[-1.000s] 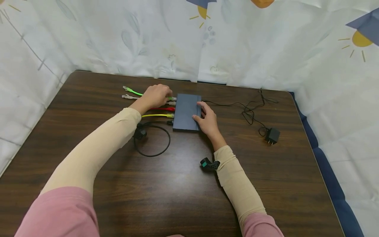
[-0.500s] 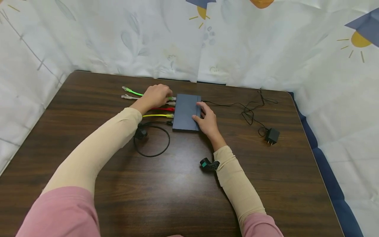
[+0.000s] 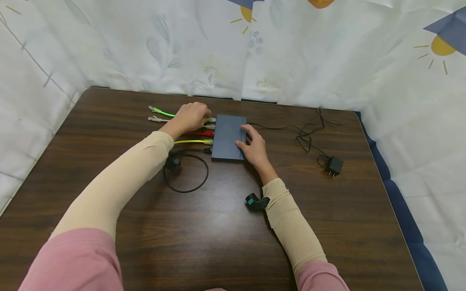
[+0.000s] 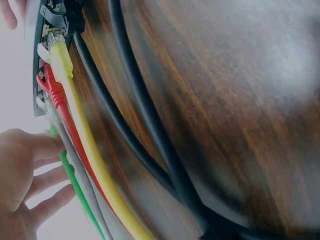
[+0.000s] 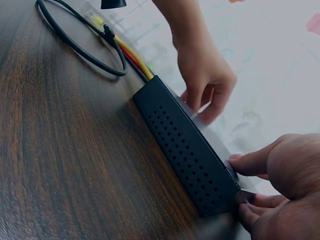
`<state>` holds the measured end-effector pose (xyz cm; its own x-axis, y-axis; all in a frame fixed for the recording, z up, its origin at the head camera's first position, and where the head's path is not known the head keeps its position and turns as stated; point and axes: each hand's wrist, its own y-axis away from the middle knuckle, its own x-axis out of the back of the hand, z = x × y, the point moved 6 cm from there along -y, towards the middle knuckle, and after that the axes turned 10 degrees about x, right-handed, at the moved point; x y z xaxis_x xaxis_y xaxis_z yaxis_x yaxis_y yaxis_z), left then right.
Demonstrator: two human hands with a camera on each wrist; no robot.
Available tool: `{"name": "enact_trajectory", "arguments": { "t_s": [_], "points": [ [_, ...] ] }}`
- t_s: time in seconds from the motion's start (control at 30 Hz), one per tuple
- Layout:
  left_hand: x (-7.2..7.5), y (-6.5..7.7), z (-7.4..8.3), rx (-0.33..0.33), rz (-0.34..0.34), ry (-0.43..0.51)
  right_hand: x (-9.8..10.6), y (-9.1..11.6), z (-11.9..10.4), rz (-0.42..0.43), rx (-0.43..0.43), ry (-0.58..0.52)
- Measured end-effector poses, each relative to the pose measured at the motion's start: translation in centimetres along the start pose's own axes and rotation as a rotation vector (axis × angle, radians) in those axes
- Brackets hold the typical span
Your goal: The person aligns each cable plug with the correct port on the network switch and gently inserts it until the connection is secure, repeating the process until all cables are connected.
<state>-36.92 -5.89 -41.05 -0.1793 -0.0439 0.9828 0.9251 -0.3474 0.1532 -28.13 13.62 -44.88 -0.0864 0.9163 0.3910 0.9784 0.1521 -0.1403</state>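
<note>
A blue-grey network switch [image 3: 228,137] lies on the table, several cables entering its left side. At its far left corner my left hand [image 3: 190,117] pinches a green network cable [image 4: 80,187] by its plug end, close to the port. Next to it run a grey network cable [image 4: 82,172], a red one [image 4: 59,97] and a yellow one [image 4: 85,120], plugs at the ports. A black cable [image 4: 102,92] goes in at the near end. My right hand [image 3: 255,149] grips the switch's right edge, thumb on top. Its vented near side [image 5: 185,155] shows in the right wrist view.
The black cable's loop [image 3: 207,171] and a dark connector [image 3: 172,162] lie left of the switch. A thin black cord [image 3: 303,133] leads right to a power adapter [image 3: 334,166]. White patterned curtains [image 3: 327,60] surround the table [image 3: 204,242].
</note>
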Motion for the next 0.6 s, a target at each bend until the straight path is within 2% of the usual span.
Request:
{"name": "enact_trajectory", "arguments": {
  "t_s": [0.17,0.6],
  "points": [
    [0.34,0.26,-0.10,-0.013,0.028,0.015,-0.01,0.08,-0.10,0.005,-0.003,-0.001],
    [0.25,0.68,-0.10,-0.079,0.020,0.034,-0.04,0.06,-0.15,0.002,-0.004,0.003]
  ]
}}
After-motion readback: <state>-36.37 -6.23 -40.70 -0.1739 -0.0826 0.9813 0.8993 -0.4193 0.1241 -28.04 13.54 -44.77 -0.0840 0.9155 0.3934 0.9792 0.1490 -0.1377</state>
